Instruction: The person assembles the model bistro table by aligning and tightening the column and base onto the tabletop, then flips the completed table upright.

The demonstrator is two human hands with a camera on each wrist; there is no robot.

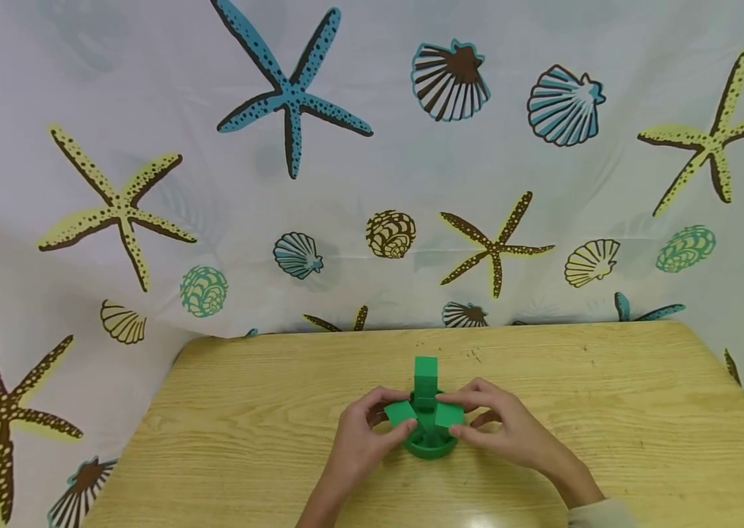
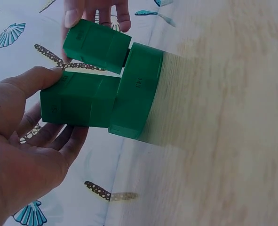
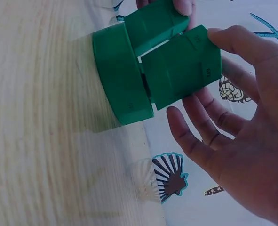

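At the left of the work, I read the left hand (image 1: 360,433) as a narrow grip, thumb and fingers on opposing sides of the left green block (image 1: 401,412); I judge that this opposed hold keeps the block from twisting. Next, the round green base (image 1: 431,452) rests on the wooden surface (image 1: 246,411), between the hands, presumably central so that both reach it equally. The rear green block (image 1: 426,369) rises at the far side of the base, touched by neither palm. The right green block (image 1: 448,416) follows; the right wrist view shows a slim gap between it and the rim, and I cannot tell its seating depth. Furthest right, the right hand (image 1: 510,429) pinches that block near its top, likely leaving the lower joint visible.
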